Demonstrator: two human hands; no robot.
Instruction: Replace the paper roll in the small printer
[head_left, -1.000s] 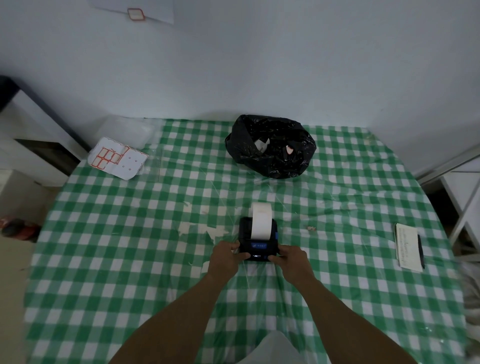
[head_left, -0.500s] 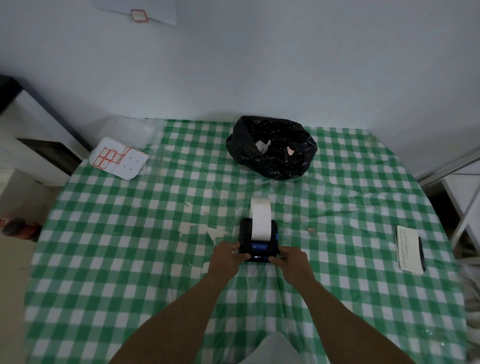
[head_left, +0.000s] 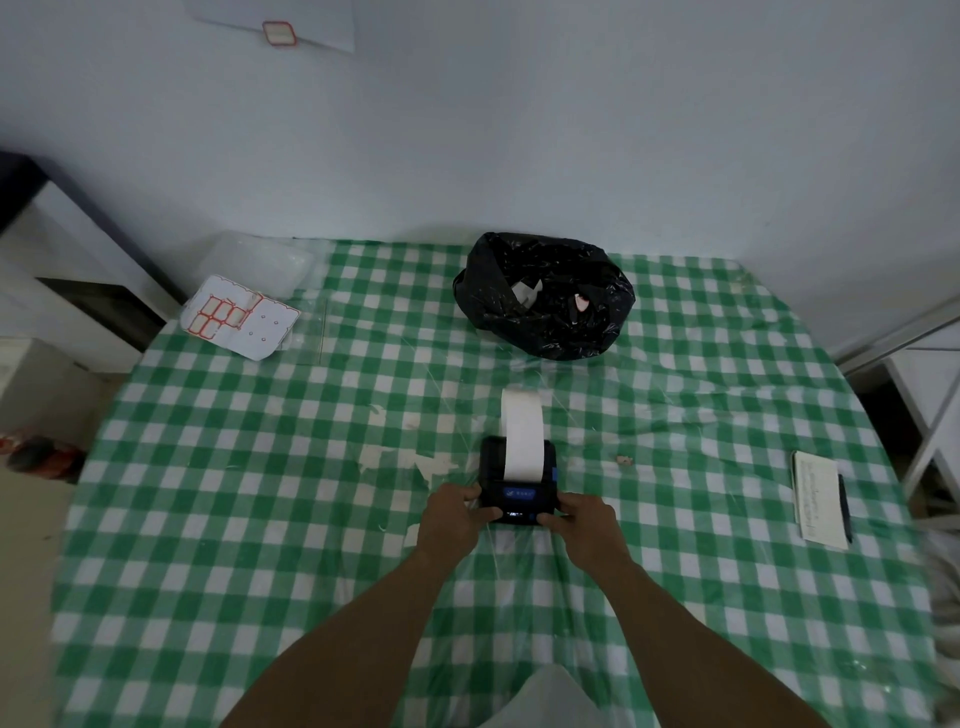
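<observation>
A small black printer (head_left: 518, 480) with a blue front panel sits on the green checked tablecloth (head_left: 260, 519), near the table's middle. A white paper strip (head_left: 522, 436) comes out of its top and arches away from me. My left hand (head_left: 454, 517) grips the printer's near left corner. My right hand (head_left: 582, 522) grips its near right corner, with the thumb on the front edge. Whether a roll sits inside is hidden by the cover and the strip.
A black plastic bag (head_left: 545, 306) with paper scraps lies behind the printer. A sticker sheet (head_left: 239, 322) and a clear plastic box (head_left: 260, 260) are at the far left. A notepad with a pen (head_left: 821, 499) lies at the right. White scraps (head_left: 415, 460) lie left of the printer.
The paper strip has grown a little longer out of the printer. Both hands stay on the printer's near corners.
</observation>
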